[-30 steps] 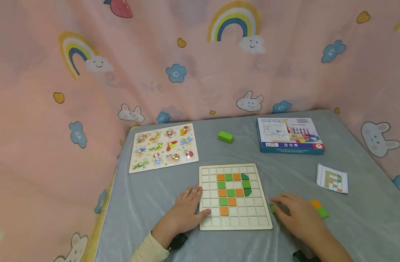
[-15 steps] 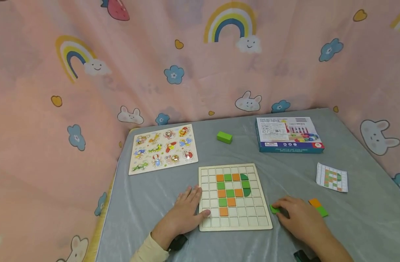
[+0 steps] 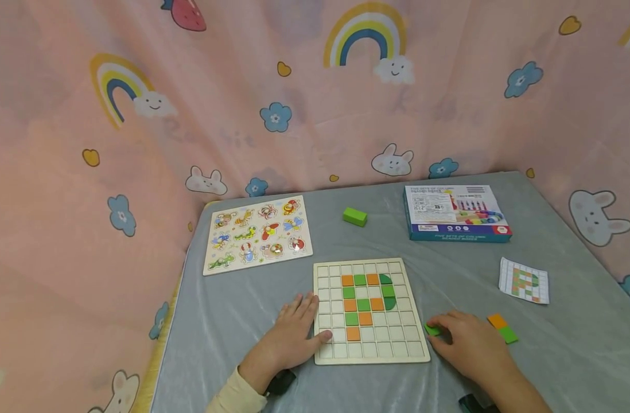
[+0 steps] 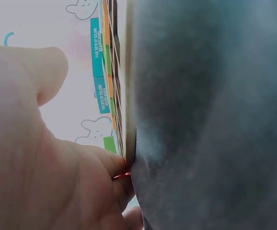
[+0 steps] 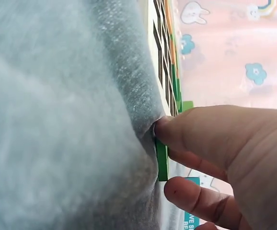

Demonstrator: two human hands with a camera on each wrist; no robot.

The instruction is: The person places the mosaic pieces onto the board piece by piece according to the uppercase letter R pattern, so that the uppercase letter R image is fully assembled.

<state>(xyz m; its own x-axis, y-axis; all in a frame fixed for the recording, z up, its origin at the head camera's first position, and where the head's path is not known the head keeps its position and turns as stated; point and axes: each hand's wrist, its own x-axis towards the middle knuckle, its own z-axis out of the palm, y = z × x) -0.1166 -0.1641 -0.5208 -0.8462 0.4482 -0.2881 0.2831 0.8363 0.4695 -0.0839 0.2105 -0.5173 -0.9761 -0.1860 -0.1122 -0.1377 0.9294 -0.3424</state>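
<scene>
A square wooden grid board (image 3: 397,338) lies on the grey cloth, with orange and green tiles set in its cells. My left hand (image 3: 289,332) rests at its left edge with the fingers straight and the thumb over the corner cells. To the right of the board, my right hand (image 3: 467,344) pinches a small green tile (image 3: 431,330) with thumb and fingers. In the right wrist view that green tile (image 5: 162,160) stands at cloth level beside the thumb; part of it is hidden by the fingers. Beyond the right hand lie a loose orange tile (image 3: 497,321) and another green tile (image 3: 508,335).
A printed pattern card (image 3: 524,281) lies at the right. Farther back are a flat box (image 3: 457,213), a green block (image 3: 355,216) and an insect picture board (image 3: 258,234). A pink patterned curtain (image 3: 217,69) hangs behind the table.
My right hand has shifted slightly at the green tile, and more of the loose orange tile shows behind it. The left hand and board stay in place.
</scene>
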